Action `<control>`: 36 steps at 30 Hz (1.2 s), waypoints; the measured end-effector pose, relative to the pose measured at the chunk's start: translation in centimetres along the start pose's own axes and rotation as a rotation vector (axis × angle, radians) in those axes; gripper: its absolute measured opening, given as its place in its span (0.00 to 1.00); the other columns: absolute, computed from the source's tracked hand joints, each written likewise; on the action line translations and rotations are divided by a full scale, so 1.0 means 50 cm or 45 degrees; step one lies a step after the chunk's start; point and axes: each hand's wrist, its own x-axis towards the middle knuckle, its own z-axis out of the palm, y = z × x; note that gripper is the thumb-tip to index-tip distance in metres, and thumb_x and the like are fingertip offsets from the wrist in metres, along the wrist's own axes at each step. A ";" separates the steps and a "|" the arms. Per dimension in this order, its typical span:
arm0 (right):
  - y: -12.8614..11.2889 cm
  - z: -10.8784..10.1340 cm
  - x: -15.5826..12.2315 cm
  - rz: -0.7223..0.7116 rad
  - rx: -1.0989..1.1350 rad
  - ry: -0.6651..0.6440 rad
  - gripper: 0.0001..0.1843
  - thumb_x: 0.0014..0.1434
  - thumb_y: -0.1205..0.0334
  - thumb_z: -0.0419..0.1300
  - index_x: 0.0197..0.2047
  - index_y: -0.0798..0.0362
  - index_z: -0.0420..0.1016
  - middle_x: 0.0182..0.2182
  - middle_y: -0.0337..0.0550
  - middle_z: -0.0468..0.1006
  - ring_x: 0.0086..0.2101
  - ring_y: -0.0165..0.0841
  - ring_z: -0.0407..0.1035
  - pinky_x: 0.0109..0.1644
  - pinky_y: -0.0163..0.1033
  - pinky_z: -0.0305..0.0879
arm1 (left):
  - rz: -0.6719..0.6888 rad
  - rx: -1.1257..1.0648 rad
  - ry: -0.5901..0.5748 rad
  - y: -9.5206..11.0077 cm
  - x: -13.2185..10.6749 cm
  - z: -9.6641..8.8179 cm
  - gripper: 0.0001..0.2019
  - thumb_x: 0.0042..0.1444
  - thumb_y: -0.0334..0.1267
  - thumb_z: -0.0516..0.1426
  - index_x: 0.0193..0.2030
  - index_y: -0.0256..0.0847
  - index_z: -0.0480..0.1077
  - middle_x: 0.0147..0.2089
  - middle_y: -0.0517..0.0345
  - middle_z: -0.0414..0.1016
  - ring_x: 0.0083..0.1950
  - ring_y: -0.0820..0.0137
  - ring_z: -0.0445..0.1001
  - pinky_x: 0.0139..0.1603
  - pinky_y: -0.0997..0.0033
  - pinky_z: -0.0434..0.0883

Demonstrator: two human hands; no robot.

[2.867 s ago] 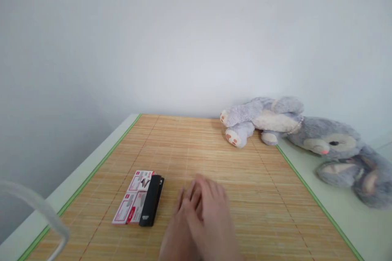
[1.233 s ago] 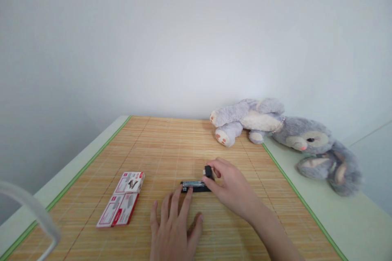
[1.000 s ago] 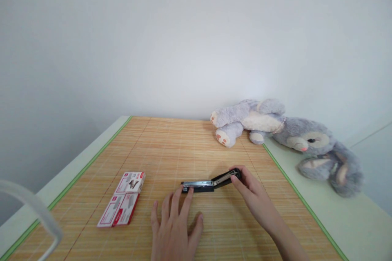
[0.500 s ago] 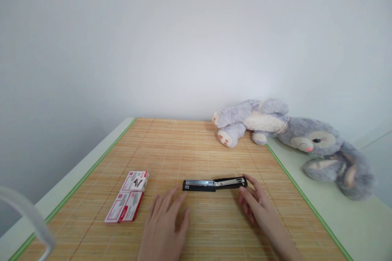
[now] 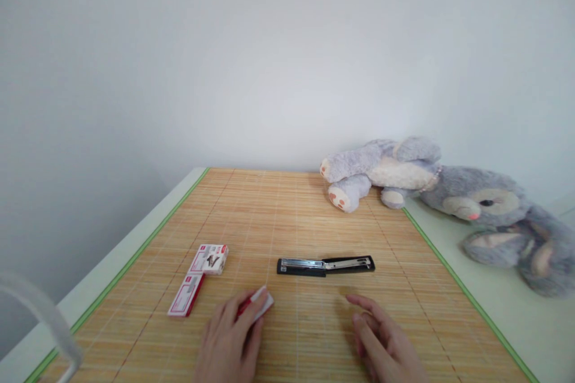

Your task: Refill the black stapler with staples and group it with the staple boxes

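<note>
A black stapler [image 5: 300, 268] lies opened out flat on the bamboo mat, its metal staple channel on the left and its top arm on the right. Below its left end, my left hand [image 5: 231, 335] is closed around a small red and white staple box [image 5: 260, 304], whose lower part the fingers hide. My right hand [image 5: 384, 338] hovers beneath the stapler's right end, apart from it, fingers loosely bent with nothing between them. To the left, two more staple boxes, one with a stapler picture [image 5: 209, 259] and one with a red side [image 5: 186, 295], lie end to end.
A grey plush rabbit [image 5: 404, 173] lies across the mat's back right corner and the pale table beside it. Behind is a plain wall [image 5: 269, 60]. The bamboo mat [image 5: 269, 209] has a green border. A white curved bar [image 5: 45, 311] crosses the lower left.
My left hand has taken one staple box from the group at the left and brought it right. My right hand has let go of the stapler and drawn back toward me.
</note>
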 end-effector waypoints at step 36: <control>-0.035 -0.036 0.064 -0.281 -0.956 -0.250 0.24 0.60 0.57 0.66 0.60 0.41 0.80 0.24 0.34 0.74 0.27 0.34 0.70 0.32 0.37 0.58 | 0.131 -0.525 -0.438 0.044 0.109 -0.013 0.15 0.62 0.40 0.66 0.54 0.55 0.77 0.60 0.57 0.75 0.62 0.58 0.71 0.63 0.55 0.70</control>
